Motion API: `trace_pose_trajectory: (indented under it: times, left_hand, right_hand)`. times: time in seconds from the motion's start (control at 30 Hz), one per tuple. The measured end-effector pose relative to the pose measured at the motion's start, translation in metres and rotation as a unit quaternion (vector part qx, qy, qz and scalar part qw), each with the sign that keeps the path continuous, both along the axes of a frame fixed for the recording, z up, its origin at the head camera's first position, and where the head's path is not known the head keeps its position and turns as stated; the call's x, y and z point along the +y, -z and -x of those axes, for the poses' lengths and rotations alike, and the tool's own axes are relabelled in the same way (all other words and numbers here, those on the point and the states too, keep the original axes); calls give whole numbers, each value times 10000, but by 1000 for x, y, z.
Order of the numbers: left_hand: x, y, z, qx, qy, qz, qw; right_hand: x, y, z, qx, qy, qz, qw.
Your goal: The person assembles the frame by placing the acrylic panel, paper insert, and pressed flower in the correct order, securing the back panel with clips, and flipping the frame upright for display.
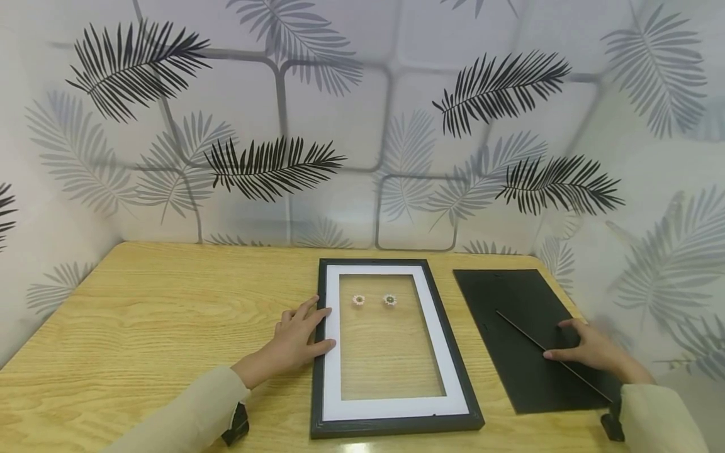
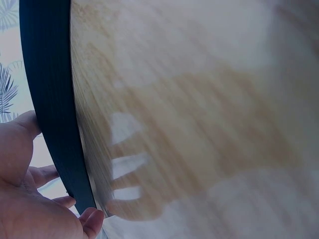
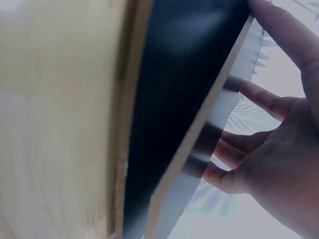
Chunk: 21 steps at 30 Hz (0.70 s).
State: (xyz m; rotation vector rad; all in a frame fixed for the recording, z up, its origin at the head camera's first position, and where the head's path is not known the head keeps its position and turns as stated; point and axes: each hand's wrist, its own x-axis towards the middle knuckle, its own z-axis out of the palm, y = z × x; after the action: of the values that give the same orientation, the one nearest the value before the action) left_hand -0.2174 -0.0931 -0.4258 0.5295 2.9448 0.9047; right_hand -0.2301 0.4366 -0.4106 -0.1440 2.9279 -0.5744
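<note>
Picture frame point(image 1: 453, 349), where?
On the wood-grained bench point(image 1: 198, 302), before the leaf-patterned wall point(image 1: 351, 207). Left hand point(image 1: 294, 340), spread, touches its black rim point(image 1: 318, 390).
And the right hand point(image 1: 597, 349)?
Spread too, touching the flat black board point(image 1: 527, 371).

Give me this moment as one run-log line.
left hand: on picture frame | right hand: touching raised stand flap of black backing board | two small flowers: within opening of white mat
</note>
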Motion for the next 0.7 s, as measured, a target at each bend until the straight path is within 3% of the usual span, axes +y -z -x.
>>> trace_pose_trajectory:
  times: [0.7]
  left_hand:
    - [1,-1,0,-57,-34,30,10000]
  right_hand:
    - [0,-2,1,517,221,-207,9982]
